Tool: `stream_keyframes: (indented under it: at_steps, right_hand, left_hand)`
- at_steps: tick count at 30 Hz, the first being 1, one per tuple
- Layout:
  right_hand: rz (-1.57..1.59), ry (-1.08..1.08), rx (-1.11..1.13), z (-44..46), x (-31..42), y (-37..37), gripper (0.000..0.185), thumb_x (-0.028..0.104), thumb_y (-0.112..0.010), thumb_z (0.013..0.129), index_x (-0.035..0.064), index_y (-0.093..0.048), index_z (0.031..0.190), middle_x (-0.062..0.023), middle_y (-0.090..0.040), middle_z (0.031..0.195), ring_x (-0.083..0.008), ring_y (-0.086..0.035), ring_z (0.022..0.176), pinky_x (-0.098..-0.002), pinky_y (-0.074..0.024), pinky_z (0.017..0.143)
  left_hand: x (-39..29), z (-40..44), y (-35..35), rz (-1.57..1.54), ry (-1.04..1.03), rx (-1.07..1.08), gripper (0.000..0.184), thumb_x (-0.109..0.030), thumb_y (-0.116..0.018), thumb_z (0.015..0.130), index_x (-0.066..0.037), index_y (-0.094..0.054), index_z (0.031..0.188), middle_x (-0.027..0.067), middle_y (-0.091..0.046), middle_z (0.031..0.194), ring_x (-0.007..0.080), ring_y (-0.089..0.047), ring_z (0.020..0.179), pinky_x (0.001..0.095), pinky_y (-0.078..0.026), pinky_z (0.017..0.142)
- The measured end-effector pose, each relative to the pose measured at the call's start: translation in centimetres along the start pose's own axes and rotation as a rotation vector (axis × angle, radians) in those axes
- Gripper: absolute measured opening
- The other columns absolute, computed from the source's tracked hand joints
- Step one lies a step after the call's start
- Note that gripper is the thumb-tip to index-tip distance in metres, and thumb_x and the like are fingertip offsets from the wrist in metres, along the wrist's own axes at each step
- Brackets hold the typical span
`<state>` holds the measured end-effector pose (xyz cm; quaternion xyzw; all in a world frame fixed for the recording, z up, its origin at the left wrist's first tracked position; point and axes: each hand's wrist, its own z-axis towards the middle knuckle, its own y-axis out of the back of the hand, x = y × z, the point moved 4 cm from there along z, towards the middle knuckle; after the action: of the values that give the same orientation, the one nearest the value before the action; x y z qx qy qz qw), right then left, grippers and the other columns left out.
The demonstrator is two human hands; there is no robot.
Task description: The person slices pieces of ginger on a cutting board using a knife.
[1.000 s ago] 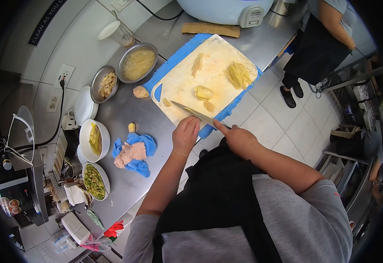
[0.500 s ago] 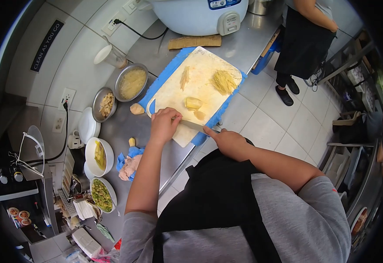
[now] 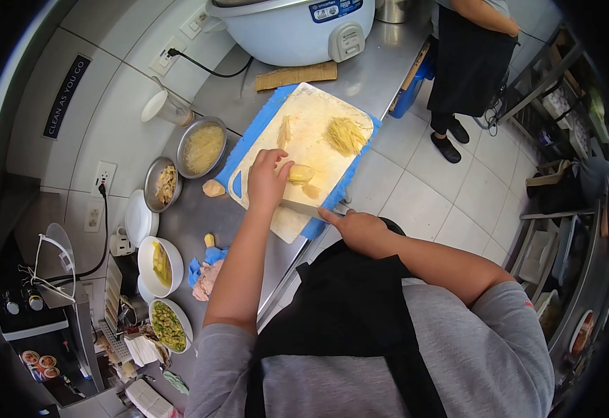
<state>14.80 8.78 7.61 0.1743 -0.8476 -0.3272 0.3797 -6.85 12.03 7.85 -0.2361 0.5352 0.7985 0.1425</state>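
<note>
My right hand (image 3: 361, 231) grips a kitchen knife (image 3: 303, 208), its blade lying low across the near part of the white cutting board (image 3: 318, 104). Over the board, my left hand (image 3: 268, 177) has its fingers apart, with the thumb beside a peeled yellow block (image 3: 300, 174) that looks like ginger; whether they touch I cannot tell. A thin slice (image 3: 311, 191) lies just below the block. Fine yellow shreds (image 3: 346, 136) are heaped at the board's right side, and a small pile of pale strips (image 3: 285, 131) sits further left.
Metal bowls of pale shreds (image 3: 204, 149) and pieces (image 3: 166, 184) stand left of the board. Nearer are white bowls of yellow sticks (image 3: 160, 259) and chopped greens (image 3: 169, 326). A large rice cooker (image 3: 290, 35) stands behind. Another person (image 3: 468, 63) stands at right.
My left hand has left the knife blade and moved up the board to the yellow block, its fingers spreading. The knife stays near the board's near edge in my right hand. The view has shifted slightly.
</note>
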Motion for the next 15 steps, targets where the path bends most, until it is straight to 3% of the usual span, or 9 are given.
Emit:
stream_keyframes:
  at_steps: [3,7,15]
  right_hand:
    - [0.012,-0.011,0.009,0.1,-0.1,0.1,0.064,0.004,-0.047,0.092,0.0225,-0.031,0.151,-0.0225,-0.061,0.111,-0.0378,-0.065,0.102,-0.0453,-0.0539,0.082]
    - [-0.023,0.011,0.013,0.6,-0.7,-0.1,0.064,0.004,-0.047,0.092,0.0222,-0.031,0.151,-0.0216,-0.063,0.108,-0.0374,-0.066,0.1,-0.0454,-0.054,0.081]
    - [-0.082,0.031,0.005,1.2,-0.7,-0.4,0.067,0.005,-0.047,0.09,0.0213,-0.028,0.152,-0.0226,-0.065,0.1,-0.0369,-0.068,0.089,-0.0466,-0.0546,0.076]
  left_hand:
    - [0.1,-4.6,1.1,-0.073,0.05,-0.166,0.011,-0.005,-0.072,0.082,-0.005,-0.064,0.09,0.0101,-0.061,0.087,0.0237,-0.061,0.077,0.0345,-0.049,0.068]
    - [-0.7,-11.2,-0.5,-0.121,-0.021,-0.15,0.01,-0.001,-0.071,0.081,-0.003,-0.066,0.09,0.0114,-0.062,0.089,0.025,-0.062,0.081,0.0332,-0.051,0.072]
    - [-0.5,-13.1,-1.7,-0.103,-0.03,-0.218,0.017,0.001,-0.071,0.08,-0.005,-0.067,0.096,0.011,-0.065,0.097,0.0284,-0.065,0.088,0.0341,-0.054,0.076]
